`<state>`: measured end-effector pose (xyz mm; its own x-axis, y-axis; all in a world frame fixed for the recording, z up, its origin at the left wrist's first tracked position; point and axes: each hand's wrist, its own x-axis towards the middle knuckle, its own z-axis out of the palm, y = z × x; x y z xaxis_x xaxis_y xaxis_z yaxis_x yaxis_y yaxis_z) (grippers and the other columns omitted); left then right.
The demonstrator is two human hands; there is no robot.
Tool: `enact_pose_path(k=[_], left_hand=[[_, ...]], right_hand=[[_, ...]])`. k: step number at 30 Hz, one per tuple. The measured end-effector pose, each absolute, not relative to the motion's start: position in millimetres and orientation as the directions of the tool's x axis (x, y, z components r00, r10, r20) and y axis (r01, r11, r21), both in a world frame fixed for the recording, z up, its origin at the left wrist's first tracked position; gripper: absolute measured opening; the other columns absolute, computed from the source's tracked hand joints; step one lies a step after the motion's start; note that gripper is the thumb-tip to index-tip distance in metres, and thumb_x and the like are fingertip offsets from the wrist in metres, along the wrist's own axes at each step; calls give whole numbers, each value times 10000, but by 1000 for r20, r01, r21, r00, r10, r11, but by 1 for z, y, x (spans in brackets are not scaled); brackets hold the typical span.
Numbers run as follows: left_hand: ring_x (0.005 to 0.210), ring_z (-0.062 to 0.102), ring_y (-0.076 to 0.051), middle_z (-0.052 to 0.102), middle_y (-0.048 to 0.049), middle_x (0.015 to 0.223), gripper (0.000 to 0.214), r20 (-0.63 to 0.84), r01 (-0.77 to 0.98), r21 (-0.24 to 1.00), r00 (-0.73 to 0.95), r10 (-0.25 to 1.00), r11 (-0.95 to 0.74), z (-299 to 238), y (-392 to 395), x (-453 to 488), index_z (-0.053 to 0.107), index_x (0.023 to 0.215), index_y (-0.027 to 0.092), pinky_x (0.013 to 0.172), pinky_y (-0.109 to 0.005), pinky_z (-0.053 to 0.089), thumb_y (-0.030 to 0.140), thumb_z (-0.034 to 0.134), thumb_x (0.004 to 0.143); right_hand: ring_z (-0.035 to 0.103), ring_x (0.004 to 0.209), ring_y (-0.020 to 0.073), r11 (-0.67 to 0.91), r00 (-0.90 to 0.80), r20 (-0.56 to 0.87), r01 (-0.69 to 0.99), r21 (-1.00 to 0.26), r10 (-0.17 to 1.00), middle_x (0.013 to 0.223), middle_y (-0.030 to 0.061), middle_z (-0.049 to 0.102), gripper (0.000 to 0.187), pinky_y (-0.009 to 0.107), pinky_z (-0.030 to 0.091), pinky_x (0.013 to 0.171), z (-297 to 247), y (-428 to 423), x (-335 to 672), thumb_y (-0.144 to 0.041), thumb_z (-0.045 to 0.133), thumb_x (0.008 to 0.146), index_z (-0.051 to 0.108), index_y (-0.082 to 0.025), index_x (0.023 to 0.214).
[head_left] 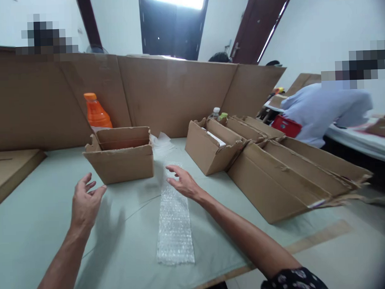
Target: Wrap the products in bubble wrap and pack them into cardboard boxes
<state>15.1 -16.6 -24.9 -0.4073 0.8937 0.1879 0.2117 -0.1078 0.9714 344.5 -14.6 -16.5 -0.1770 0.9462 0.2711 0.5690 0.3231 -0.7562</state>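
A strip of bubble wrap point(175, 229) lies lengthwise on the pale green table covering point(130, 256). My right hand point(183, 182) hovers over its far part, thumb and fingers apart, holding nothing. To the left, my left hand point(85, 202) is raised above the table with its fingers spread and nothing in them. Just beyond it stands an open cardboard box point(126, 165); whether the fingertips touch its lower corner I cannot tell. Some crumpled white wrapping point(161, 142) sits beside that box's right end.
Several open cardboard boxes point(269, 184) stand at the right, one holding something white. An orange bottle point(97, 112) is behind the left box. A flat cardboard piece point(13, 169) lies far left. A cardboard screen point(178, 92) closes the back. A person in a light blue shirt point(330, 108) is at the right.
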Motion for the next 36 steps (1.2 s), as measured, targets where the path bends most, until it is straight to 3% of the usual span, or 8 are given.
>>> enact_pose_path(k=[4,9,13,15,18,22,30,36], left_hand=[[1396,485,-389,489,-177,1481,828,194,192,974,-437,879,-119,-25,7,24,477,1416,228,1142,-607,425,373,821,677],[1392,492,-346,549,-172,1419,837,205,190,972,-395,895,-139,-24,24,37,456,1432,185,1155,-541,429,310,774,668],[1426,435,-412,410,-235,1555,951,217,330,940,-396,892,-82,-31,-8,40,366,1538,157,1159,-616,390,407,770,714],[1401,464,-421,448,-199,1547,842,305,483,860,-226,925,-166,-39,-39,47,438,1516,202,1148,-637,396,437,739,765],[1398,487,-389,555,-122,1496,522,387,561,690,248,888,-457,-55,-85,74,626,1350,280,1150,-619,407,380,671,839],[1391,495,-380,583,-137,1481,461,259,542,540,621,740,-644,-67,-124,117,670,1282,241,1113,-605,447,296,677,825],[1131,632,-337,693,-141,1276,381,173,568,539,648,742,-622,-45,-169,115,683,1228,218,961,-548,545,390,651,889],[1238,616,-332,654,-110,1394,470,227,521,633,583,780,-573,-45,-188,76,640,1350,306,996,-530,565,353,668,883]], right_hand=[[630,1250,281,240,-140,197,474,-847,970,1460,155,596,644,453,527,1033,-14,24,308,-217,641,829,524,-175,1461],[650,1207,252,262,-200,193,422,-868,961,1361,101,670,634,388,546,1002,-17,54,287,-206,656,807,546,-175,1431],[621,1267,269,237,-179,173,454,-859,969,1438,121,622,620,408,537,1001,-26,48,317,-227,651,838,547,-201,1448],[589,1317,272,254,-182,183,542,-801,966,1478,129,590,613,446,502,1058,-34,35,341,-237,632,863,537,-212,1468],[531,1392,290,279,-219,175,685,-673,960,1520,138,556,620,529,399,1164,-47,11,369,-223,638,863,541,-213,1475],[497,1432,326,286,-249,147,732,-618,957,1492,159,586,553,589,325,1198,-59,-16,373,-192,676,836,634,-205,1387],[515,1419,298,393,-374,158,719,-573,914,1496,154,585,501,564,361,1175,-48,-56,363,-169,663,861,652,-207,1361],[480,1447,284,498,-536,121,646,-578,835,1561,60,530,685,549,374,1177,-11,-147,405,-120,624,810,572,-333,1459]])
